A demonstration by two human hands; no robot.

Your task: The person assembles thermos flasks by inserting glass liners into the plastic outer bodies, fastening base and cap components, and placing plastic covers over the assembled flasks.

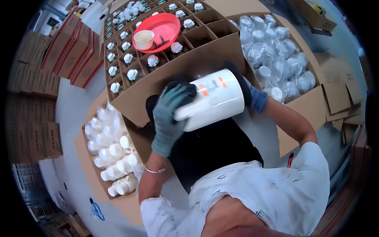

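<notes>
Below me, my patterned white shirt (252, 181) meets my black trousers (213, 146). Over my lap, a white cylindrical container (217, 100) with an orange-and-grey label lies tilted on its side. My gloved left hand (169, 114) is partly curled at its left end, by something black; blur hides whether it grips. My gloved right hand (254, 98) is at the right end, its fingers hidden, so I cannot tell how far they close. On my left, an open carton (92, 173) holds white bottles (112, 150); on my right, another carton (300, 110) holds plastic-wrapped pieces (276, 51). Beyond my hands, a partitioned carton (189, 65) holds white-capped bottles (132, 74), with a red basin (167, 27) and cream cup (143, 40) on top. Far left, red-edged boxes (75, 49) are stacked.
</notes>
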